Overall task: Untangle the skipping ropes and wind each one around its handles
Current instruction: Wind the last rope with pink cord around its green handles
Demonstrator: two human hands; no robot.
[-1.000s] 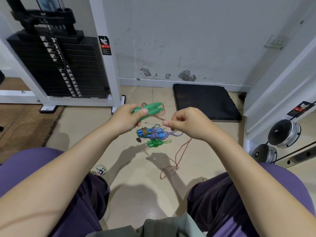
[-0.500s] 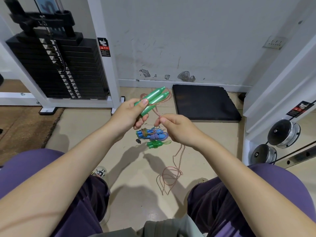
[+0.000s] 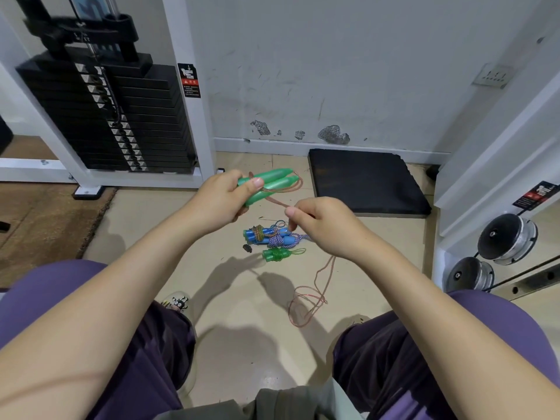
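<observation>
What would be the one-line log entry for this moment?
left hand: grips green handles | right hand: pinches pink rope | slack: on floor

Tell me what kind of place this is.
Most likely a gym: a black weight stack in a white machine frame stands by the wall, dumbbells sit on a rack at right, and a black floor mat lies nearby.

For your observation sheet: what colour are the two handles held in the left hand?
Translucent green handles, gripped by the left hand; seen in the head view.
</observation>
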